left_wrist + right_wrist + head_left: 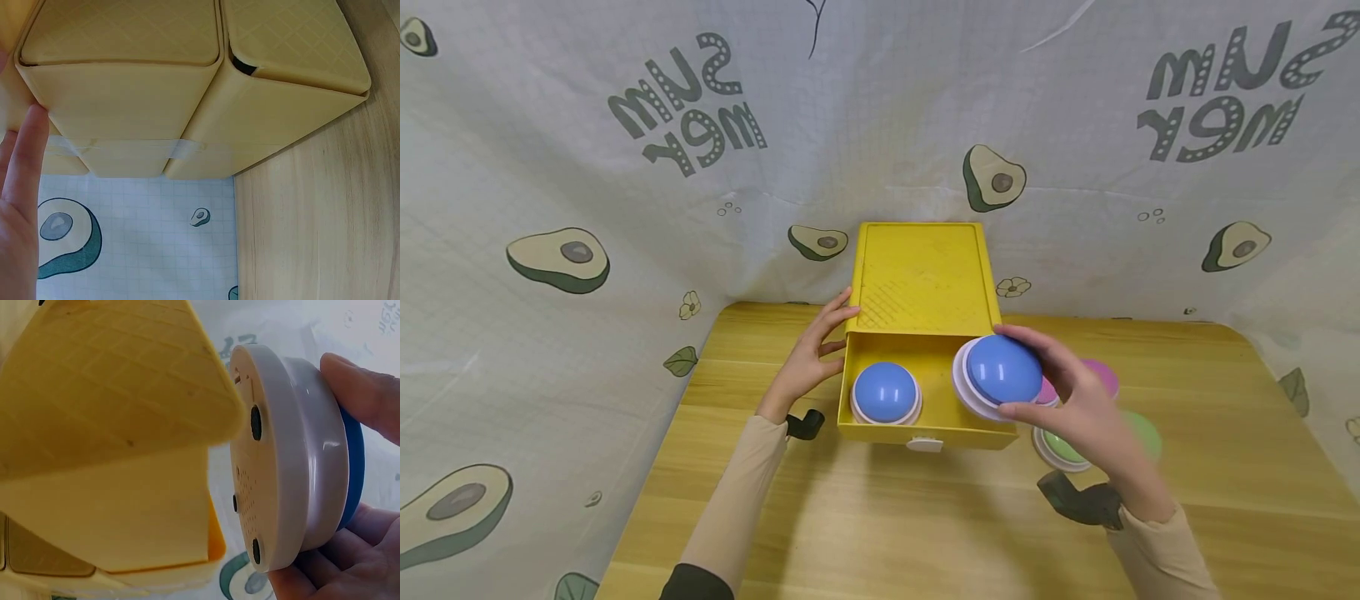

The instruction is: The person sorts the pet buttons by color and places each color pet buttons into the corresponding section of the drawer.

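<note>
A yellow drawer box (pixel 925 275) stands at the back of the table, its drawer (pixel 861 432) pulled out towards me. Inside the drawer, on its left, sits a blue dome push button (pixel 886 392) on a white base. My right hand (pixel 1086 417) grips a second blue push button (pixel 1004 369), tilted, over the drawer's right side. In the right wrist view, the white underside of that held button (pixel 262 462) shows dark feet and small holes. My left hand (pixel 808 358) touches the box's left side with extended fingers; the left wrist view shows a fingertip against the yellow casing (pixel 125 106).
Right of the drawer, partly behind my right hand, lie pink push buttons (pixel 1103 377) and green push buttons (pixel 1060 450). A white handle (pixel 924 445) juts from the drawer front. An avocado-print cloth (pixel 880 108) hangs behind the wooden table (pixel 880 533).
</note>
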A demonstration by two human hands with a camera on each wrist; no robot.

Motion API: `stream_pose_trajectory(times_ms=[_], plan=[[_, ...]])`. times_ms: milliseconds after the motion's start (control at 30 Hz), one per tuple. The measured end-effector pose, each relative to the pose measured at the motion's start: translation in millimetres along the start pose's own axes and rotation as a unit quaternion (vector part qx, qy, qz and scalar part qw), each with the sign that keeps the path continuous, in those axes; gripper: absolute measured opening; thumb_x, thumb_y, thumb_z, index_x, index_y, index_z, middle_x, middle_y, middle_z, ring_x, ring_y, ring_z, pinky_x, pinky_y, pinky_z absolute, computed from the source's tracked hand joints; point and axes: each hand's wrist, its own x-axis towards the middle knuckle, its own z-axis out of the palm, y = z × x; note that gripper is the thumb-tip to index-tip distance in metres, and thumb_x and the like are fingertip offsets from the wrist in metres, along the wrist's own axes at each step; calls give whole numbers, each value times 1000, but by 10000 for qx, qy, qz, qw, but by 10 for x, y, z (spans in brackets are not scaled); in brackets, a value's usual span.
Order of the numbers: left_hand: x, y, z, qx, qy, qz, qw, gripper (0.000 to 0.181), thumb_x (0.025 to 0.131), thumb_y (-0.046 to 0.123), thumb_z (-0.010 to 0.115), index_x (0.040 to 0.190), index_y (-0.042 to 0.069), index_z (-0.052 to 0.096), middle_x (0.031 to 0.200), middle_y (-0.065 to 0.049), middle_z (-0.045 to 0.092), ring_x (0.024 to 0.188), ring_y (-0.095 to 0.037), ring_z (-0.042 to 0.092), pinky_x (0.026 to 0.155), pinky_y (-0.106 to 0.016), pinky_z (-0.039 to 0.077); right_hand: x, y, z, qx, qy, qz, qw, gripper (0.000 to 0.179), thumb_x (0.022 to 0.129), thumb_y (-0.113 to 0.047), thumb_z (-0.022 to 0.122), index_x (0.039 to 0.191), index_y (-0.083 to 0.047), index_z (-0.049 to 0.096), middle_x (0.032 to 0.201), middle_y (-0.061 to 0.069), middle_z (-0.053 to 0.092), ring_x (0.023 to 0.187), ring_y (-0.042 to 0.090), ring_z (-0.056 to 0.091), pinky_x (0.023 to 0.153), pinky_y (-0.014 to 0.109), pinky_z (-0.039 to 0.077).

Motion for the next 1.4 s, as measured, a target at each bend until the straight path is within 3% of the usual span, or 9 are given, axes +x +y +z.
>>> stream_pose_trajectory(times_ms=[133,267,433,700,833,967,1400], plan=[[-3,-170,-14,-6,32,39,10000,71,74,-28,55,138,0,41,159,-4,15,139,-29,27,96,-53,42,44,47,65,-78,-58,50,9999,76,74,12,75,141,-5,43,141,9,45,123,14,44,98,17,38],[-5,-208,-21,4,22,111,9999,73,75,-26,56,139,5,42,158,4,17,139,-23,28,95,-52,43,78,93,112,-49,-127,129,9998,76,75,8,76,141,-8,44,141,8,45,124,15,43,99,18,37],[0,-212,-25,19,5,174,9998,74,74,-25,55,140,6,42,158,4,18,139,-23,28,94,-54,43,101,138,153,157,-253,150,9994,75,75,9,76,141,-5,43,143,10,43,127,16,41,101,19,35],[5,-172,-8,1,46,46,10000,72,74,-27,56,139,2,41,158,-1,16,139,-27,27,95,-55,42,102,173,212,219,-341,182,9990,74,75,6,77,141,-7,44,142,9,44,127,15,42,102,19,35],[6,-16,4,-12,18,48,10000,69,75,-26,55,137,-1,40,158,-13,15,138,-34,27,95,-57,41,102,186,231,5,-302,154,9994,73,75,4,78,140,-9,46,141,8,46,125,14,44,101,19,36],[5,104,13,-16,-1,46,10000,66,75,-25,55,136,-4,40,157,-16,16,138,-36,27,95,-57,41,95,179,242,-184,-289,196,9992,73,75,1,79,140,-12,47,140,5,48,123,14,45,100,19,36],[-8,60,11,-73,20,69,9999,67,76,-26,54,137,-2,40,158,-11,16,138,-33,27,95,-57,41,53,160,270,-548,-315,-15,9980,75,75,0,80,140,-11,45,140,8,47,121,15,47,96,18,40]])
